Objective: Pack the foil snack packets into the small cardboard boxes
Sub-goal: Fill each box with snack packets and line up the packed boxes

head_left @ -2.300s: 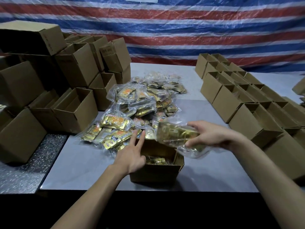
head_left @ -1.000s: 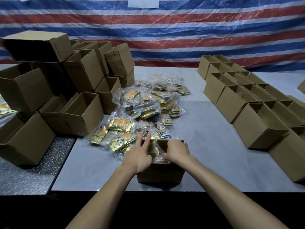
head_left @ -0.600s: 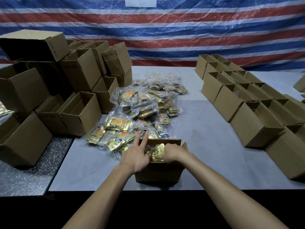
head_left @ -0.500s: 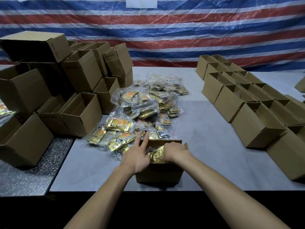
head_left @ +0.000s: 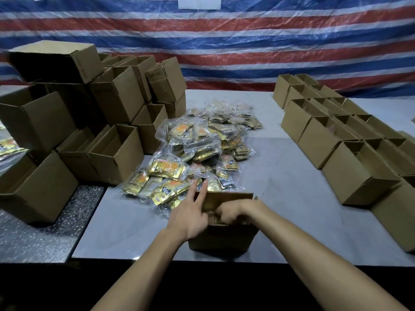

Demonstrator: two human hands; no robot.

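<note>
- Your open box [head_left: 222,240] sits at the near edge of the worktop [head_left: 280,176], square in front of you, with both hands at its mouth.
- Your right hand [head_left: 235,211] is down inside the opening, knuckles up and fingers curled under. I can't tell whether it is clamped on a packet or just pressing the load flat, because the contents are hidden beneath it.
- Your left hand [head_left: 190,215] rests on the box's left rim. Two fingers [head_left: 203,189] lie straight, pointing to the far edge and gripping nothing.
- Here's the relation that matters: the pile of foil packets [head_left: 197,151] lies straight beyond the box toward the far edge, spilling a little to its left.
- The nearest bag [head_left: 170,189] lies just beside those left fingertips, its long axis slanting from near-left to far-right.
- So the left hand looks much nearer the next bag, while the right would have to climb out of the box first.
- I'd judge this box to be getting full. The row of empty boxes [head_left: 332,144] waits along the right edge, well apart from you.
</note>
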